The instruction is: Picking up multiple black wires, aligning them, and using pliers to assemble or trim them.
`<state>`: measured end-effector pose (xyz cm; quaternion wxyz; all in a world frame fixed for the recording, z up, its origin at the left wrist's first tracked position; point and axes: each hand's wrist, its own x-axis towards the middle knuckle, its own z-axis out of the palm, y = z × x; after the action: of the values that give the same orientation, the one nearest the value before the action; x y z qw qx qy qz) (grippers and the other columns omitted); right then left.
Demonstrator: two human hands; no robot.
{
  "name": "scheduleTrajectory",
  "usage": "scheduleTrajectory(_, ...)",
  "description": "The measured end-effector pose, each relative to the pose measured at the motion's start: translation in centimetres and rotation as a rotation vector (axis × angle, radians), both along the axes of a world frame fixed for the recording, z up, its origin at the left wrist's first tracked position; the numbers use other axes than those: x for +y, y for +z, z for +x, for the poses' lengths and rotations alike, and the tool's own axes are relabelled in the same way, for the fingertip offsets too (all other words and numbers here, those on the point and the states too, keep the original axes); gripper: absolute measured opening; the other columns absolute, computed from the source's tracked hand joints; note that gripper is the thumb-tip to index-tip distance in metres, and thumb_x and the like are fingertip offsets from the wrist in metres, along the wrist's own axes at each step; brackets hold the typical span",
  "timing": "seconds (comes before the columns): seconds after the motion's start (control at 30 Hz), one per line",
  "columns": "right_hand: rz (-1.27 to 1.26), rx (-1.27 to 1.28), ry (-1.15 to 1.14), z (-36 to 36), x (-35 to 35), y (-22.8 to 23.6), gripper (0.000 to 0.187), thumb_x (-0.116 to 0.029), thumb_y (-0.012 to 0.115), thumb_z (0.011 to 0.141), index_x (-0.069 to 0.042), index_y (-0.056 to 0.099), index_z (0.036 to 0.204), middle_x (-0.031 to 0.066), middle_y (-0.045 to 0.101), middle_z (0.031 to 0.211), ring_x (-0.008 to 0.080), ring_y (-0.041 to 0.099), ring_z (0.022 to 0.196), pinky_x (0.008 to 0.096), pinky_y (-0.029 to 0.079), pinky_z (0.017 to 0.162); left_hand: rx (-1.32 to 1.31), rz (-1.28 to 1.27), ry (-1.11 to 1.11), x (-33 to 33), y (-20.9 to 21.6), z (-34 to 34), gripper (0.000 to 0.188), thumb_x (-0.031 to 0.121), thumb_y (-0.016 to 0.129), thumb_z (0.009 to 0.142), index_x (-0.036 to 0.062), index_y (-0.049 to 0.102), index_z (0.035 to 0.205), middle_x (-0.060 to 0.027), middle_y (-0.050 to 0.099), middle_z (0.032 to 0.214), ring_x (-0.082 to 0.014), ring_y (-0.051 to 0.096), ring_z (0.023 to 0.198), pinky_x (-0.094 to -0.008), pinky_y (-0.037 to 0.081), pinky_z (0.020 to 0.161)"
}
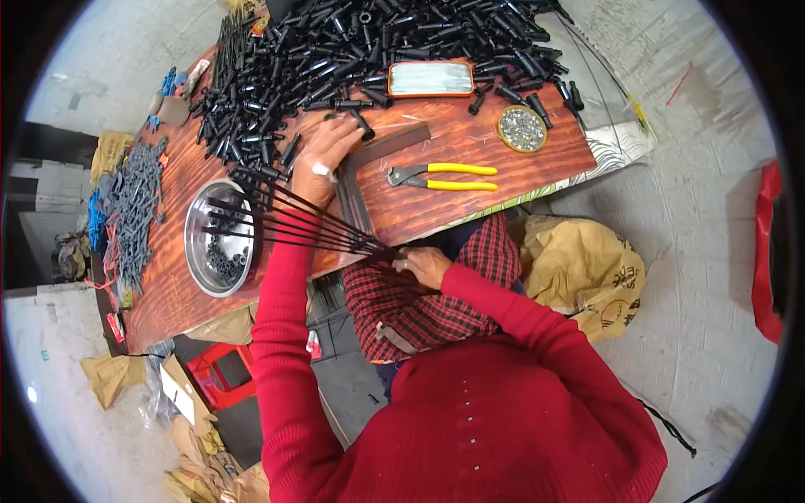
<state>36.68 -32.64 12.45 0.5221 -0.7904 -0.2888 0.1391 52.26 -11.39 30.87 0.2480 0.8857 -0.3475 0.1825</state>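
- I see a reddish-brown wood-grain table (545, 163) through my feed.
- Along its far side I see a heap of glossy black tubular parts (377, 50).
- Left end: a pile of slim grey pieces (138, 210).
- Near edge: a clear round bowl (194, 243).
- Rightward: yellow-handled pliers (461, 168), an orange-rimmed rectangular tray (431, 95), a round yellow-rimmed tin (501, 138).

I'm counting two hands (423, 267), one handheld rod bundle (377, 250), one pair of pliers (453, 185), one bowl (197, 253), one tub (521, 151), one tray (431, 95)
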Motion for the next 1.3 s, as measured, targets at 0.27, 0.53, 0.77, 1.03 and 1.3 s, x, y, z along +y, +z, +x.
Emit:
scheduleTrajectory(0.27,0.074,-0.068,-0.066,0.1,0.6,-3.1,0.021,-0.018,0.052,0.098,-0.002,0.064,0.103,0.0231,0.067,0.098,0.0416,0.064,0.093,0.0465,0.051,0.081,0.101,0.176,-0.101,1.1,1.6,0.2,0.054,-0.012,0.061,0.072,0.0079,0.066,0.122,-0.0135,0.056,0.138,-0.0353,0.049,0.131,-0.0443,0.039,0.111)
scheduleTrajectory(0.53,0.027,0.144,-0.019,-0.7,0.1,-3.4,0.021,-0.007,0.048,0.098,0.001,0.065,0.107,0.0184,0.067,0.103,0.0356,0.065,0.101,0.0396,0.051,0.087,-0.014,0.490,-0.068,0.7,3.2,-5.1,0.075,-0.001,0.061,0.073,0.0116,0.045,0.145,-0.0201,0.031,0.156,-0.0428,0.035,0.139,-0.0487,0.034,0.114)
scheduleTrajectory(0.77,0.073,0.261,-0.046,-0.4,0.7,-3.5,0.022,-0.014,0.048,0.100,0.000,0.062,0.110,0.0198,0.068,0.104,0.0358,0.065,0.098,0.0403,0.050,0.087,0.370,0.274,-0.097,-0.4,3.1,-12.0,0.096,0.025,0.082,0.067,0.0089,0.037,0.150,-0.0196,0.022,0.160,-0.0446,0.024,0.144,-0.0546,0.023,0.116)
scheduleTrajectory(1.03,-0.169,0.050,-0.102,1.0,0.5,-6.2,0.030,-0.016,0.053,0.096,0.004,0.061,0.117,0.0263,0.064,0.112,0.0435,0.060,0.106,0.0464,0.048,0.090,0.177,0.157,0.119,-2.8,-2.9,-12.8,0.097,0.037,0.084,0.070,0.0104,0.036,0.150,-0.0203,0.022,0.159,-0.0442,0.026,0.143,-0.0547,0.027,0.115)
scheduleTrajectory(1.3,-0.236,0.073,-0.050,0.9,-0.5,1.9,0.041,-0.025,0.058,0.094,0.006,0.058,0.121,0.0308,0.059,0.120,0.0466,0.055,0.113,0.0474,0.045,0.098,0.048,0.145,0.329,-2.6,-4.0,-13.6,0.112,0.057,0.076,0.072,-0.0057,0.025,0.150,-0.0266,0.025,0.157,-0.0448,0.027,0.144,-0.0534,0.025,0.116)
